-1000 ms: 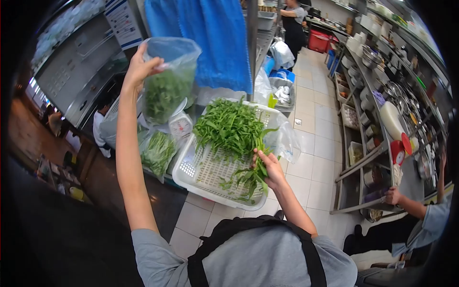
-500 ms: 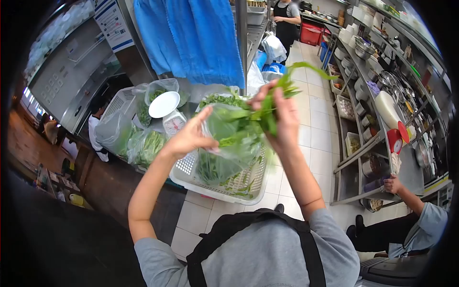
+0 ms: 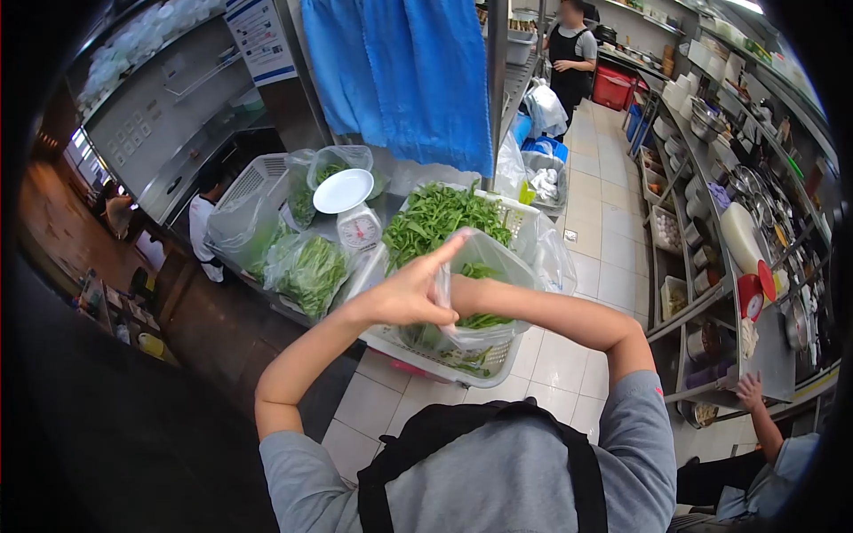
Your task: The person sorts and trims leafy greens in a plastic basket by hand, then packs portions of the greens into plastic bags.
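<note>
My left hand [image 3: 413,295] grips the rim of a clear plastic bag [image 3: 498,258], thumb and index finger spread wide along its mouth. Through that mouth reaches my right hand [image 3: 464,293], its fingers hidden behind the left hand and the plastic. Leafy greens [image 3: 484,306] show inside the bag around my right wrist. The bag sits over a white perforated basket [image 3: 498,371], where some leaves lie. Just behind is a large heap of loose leafy greens [image 3: 449,211].
Left of the basket stands a kitchen scale [image 3: 359,229] with a white plate, beside filled bags of greens [image 3: 309,271]. A blue cloth [image 3: 400,80] hangs behind. Metal shelving [image 3: 662,329] lines the right. One person [image 3: 569,58] stands far back; another person's hand [image 3: 751,391] is lower right.
My right hand, which held a bunch of greens above the bag, has gone down into it. My left hand still holds the bag's rim. The camera view has shifted.
</note>
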`<state>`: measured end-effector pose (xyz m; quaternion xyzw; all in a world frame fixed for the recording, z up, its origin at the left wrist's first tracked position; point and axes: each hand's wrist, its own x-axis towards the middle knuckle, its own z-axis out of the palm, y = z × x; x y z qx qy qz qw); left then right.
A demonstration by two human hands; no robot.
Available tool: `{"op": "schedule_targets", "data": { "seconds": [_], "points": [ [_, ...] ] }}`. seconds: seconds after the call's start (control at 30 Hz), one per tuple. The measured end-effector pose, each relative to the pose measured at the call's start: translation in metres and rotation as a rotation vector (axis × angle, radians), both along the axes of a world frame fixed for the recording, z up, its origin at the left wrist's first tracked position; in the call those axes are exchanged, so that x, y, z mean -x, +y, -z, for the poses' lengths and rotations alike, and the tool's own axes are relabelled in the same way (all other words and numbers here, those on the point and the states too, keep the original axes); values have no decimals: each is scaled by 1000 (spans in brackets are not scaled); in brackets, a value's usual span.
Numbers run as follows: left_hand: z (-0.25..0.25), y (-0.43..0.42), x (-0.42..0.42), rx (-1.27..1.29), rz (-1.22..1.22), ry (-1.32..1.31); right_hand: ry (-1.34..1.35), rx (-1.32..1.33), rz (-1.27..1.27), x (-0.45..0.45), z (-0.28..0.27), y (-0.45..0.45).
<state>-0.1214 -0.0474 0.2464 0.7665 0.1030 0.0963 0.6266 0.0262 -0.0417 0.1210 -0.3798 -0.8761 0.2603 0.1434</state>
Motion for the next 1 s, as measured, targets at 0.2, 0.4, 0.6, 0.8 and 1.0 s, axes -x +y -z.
{"op": "schedule_targets", "data": {
  "seconds": [0.2, 0.4, 0.6, 0.8, 1.0],
  "points": [
    [-8, 16, 21, 135, -66, -20, -508, 120, -63, -1, -118, -19],
    [-48, 26, 29, 89, -199, -95, -406, -74, -41, 2, -128, -33],
    [-90, 79, 53, -124, -484, -143, 283, -806, 140, -37, -199, -41],
    [-110, 176, 78, -307, -803, -257, 410, -662, 342, -50, -164, -79],
    [-57, 279, 71, -657, -912, -157, 449, -350, 372, -45, -85, -84]
  ]
}}
